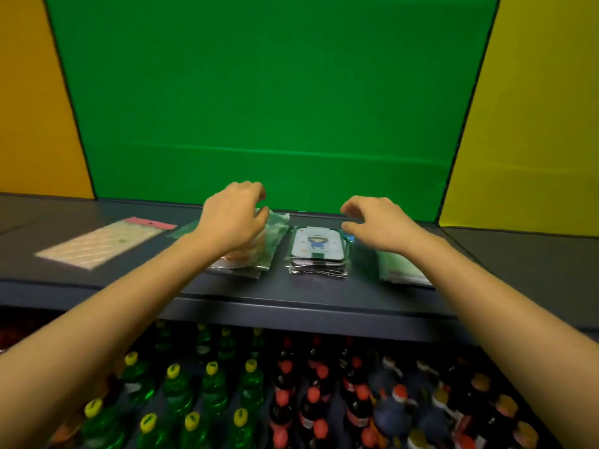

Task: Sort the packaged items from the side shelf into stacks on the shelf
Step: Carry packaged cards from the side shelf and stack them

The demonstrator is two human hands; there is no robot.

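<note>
Back panels: a green panel [275, 92] stands behind the shelf, with an orange panel [32, 92] on the left and a yellow panel [534, 108] on the right.
Shelf: the dark grey shelf [308, 296] runs across the whole view and carries all the packaged items.
Bottles below: green bottles with yellow caps [178, 384] on the left, dark bottles with red caps [311, 384] in the middle and right – not part of the task.
Flat pink-topped packet [100, 243]: it lies alone on the shelf at the left, well apart from the stacks.
Left stack [259, 254]: green-edged packets in clear wrap, partly hidden under the left forearm.
Middle stack [317, 254]: several packets, the top one showing a small cartoon figure; it sits between the other two.
Right packets [402, 267]: pale green, mostly hidden behind the right wrist, so I cannot count them.
Left hand [233, 215]: fingers curled and half open, hovering above the left stack, holding nothing.
Right hand [376, 222]: fingers loosely bent, half open and empty, just beside the far right corner of the middle stack.
Step in hand: I judge the hands are between items – three piles are formed.
Next move: probably to fetch another item, perhaps the lone pink-topped packet, and to lay it on its matching pile with the edges in line.
</note>
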